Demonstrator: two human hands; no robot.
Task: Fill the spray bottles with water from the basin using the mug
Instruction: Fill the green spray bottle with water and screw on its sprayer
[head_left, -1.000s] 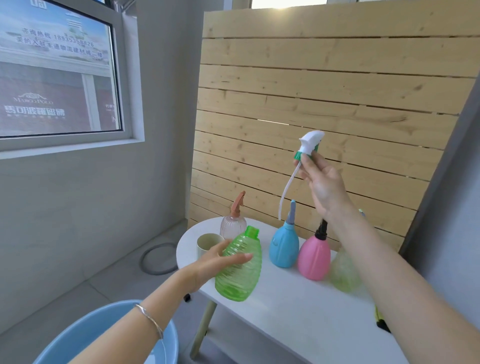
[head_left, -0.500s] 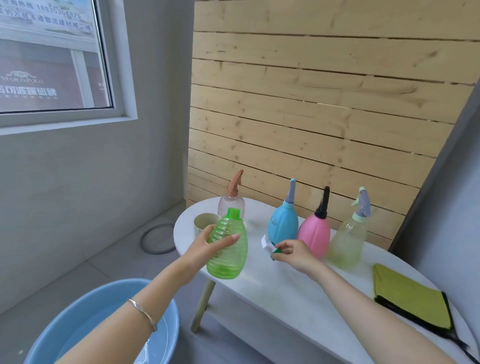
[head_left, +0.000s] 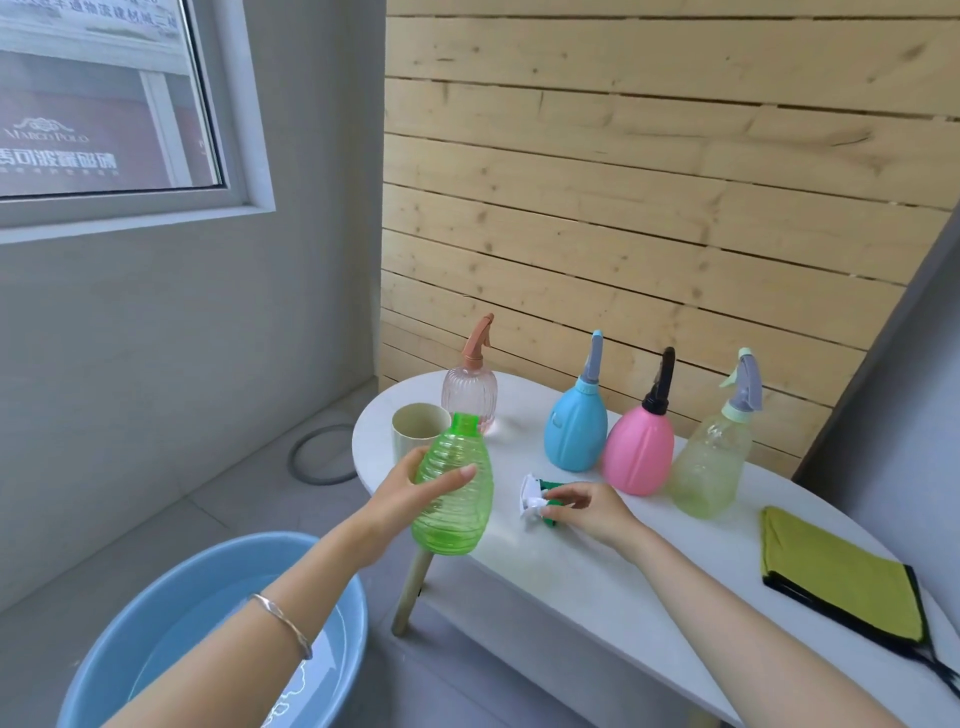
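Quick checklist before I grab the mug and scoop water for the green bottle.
1. Green bottle neck uncapped: ok.
2. Left hand grips the green bottle firmly: ok.
3. Right hand free for the mug: not ok, it pinches the spray head against the table.
4. Mug upright, beside the green bottle: ok.
5. Mug empty: cannot tell.
6. Basin holds water: ok.
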